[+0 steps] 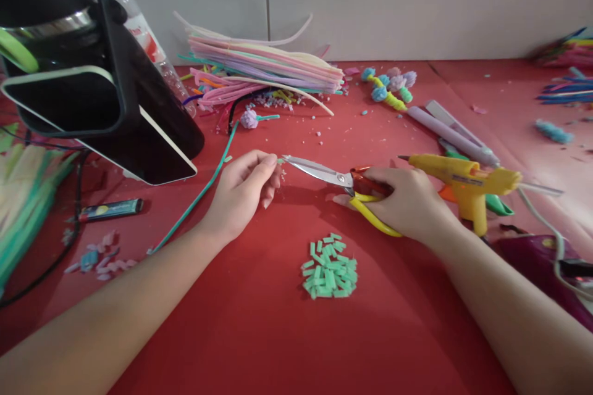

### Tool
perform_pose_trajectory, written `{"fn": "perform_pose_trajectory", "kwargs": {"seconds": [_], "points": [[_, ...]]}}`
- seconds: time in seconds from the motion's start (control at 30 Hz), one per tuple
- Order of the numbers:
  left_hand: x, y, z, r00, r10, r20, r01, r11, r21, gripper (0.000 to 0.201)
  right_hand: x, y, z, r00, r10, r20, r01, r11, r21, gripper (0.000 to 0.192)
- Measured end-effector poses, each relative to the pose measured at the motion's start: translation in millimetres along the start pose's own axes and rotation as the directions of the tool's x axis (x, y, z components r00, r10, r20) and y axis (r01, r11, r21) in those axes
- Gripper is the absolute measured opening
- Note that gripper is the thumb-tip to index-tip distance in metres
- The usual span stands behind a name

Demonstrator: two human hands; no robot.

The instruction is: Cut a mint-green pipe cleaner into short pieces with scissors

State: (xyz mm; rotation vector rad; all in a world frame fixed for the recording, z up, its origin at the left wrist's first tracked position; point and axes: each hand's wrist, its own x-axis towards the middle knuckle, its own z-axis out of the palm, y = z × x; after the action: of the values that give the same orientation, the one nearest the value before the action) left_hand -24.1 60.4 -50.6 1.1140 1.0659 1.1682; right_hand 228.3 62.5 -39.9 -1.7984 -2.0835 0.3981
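My left hand (243,188) pinches the green pipe cleaner (199,194) at what looks like its very tip, my right hand (405,203) grips the scissors (324,174), whose blades could nick my fingertips.

Both forearms reach in from the bottom edge, converging toward the scissors (345,188); the left hand (243,191) lies left of the blade tips, fingers pinched together; the right hand (405,200) grips the handles, knuckles up.
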Motion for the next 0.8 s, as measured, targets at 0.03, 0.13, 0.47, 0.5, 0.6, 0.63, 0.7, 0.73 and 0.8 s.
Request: {"fn": "perform_pose_trajectory", "kwargs": {"seconds": [0.03,0.13,0.47,0.5,0.6,0.63,0.7,0.73,0.8], "points": [[0.0,-0.3,-0.2,1.0,0.006,0.001,-0.006,1.0,-0.002,0.023,0.1,0.9,0.6,1.0,-0.003,-0.001,0.003,1.0,0.0,0.071],[0.1,-1.1,-0.9,1.0,0.027,0.005,-0.027,1.0,0.004,0.02,0.3,3.5,1.7,1.0,-0.015,-0.005,0.015,1.0,-0.008,0.071],[1.1,-1.7,-1.0,0.999,0.052,0.01,-0.053,0.998,0.047,0.02,0.7,1.5,0.3,0.999,0.023,0.025,-0.023,1.0,-0.011,0.074],[1.0,-1.8,-1.0,0.999,0.054,0.01,-0.054,0.997,0.049,0.02,0.8,1.5,0.5,1.0,0.02,0.018,-0.02,1.0,-0.01,0.075],[1.1,-2.1,-1.3,0.999,0.05,0.007,-0.051,0.997,0.056,0.02,1.2,1.8,1.0,1.0,0.016,0.007,-0.016,1.0,-0.005,0.074],[1.1,-2.0,-1.3,0.999,0.049,0.005,-0.049,0.997,0.059,0.02,1.3,1.9,1.1,1.0,0.014,0.01,-0.013,1.0,-0.005,0.074],[1.4,-1.5,-1.1,0.999,0.047,0.003,-0.047,0.997,0.064,0.02,1.5,2.0,1.2,1.0,0.004,0.015,-0.004,1.0,-0.01,0.073],[1.4,-1.2,-0.9,0.999,0.046,0.004,-0.046,0.997,0.064,0.02,1.5,2.1,1.3,1.0,-0.001,0.013,0.001,1.0,-0.014,0.072],[1.4,-0.5,-0.6,0.999,0.049,0.007,-0.049,0.997,0.061,0.02,1.7,2.1,1.3,1.0,-0.008,0.001,0.008,1.0,-0.022,0.073]]}}
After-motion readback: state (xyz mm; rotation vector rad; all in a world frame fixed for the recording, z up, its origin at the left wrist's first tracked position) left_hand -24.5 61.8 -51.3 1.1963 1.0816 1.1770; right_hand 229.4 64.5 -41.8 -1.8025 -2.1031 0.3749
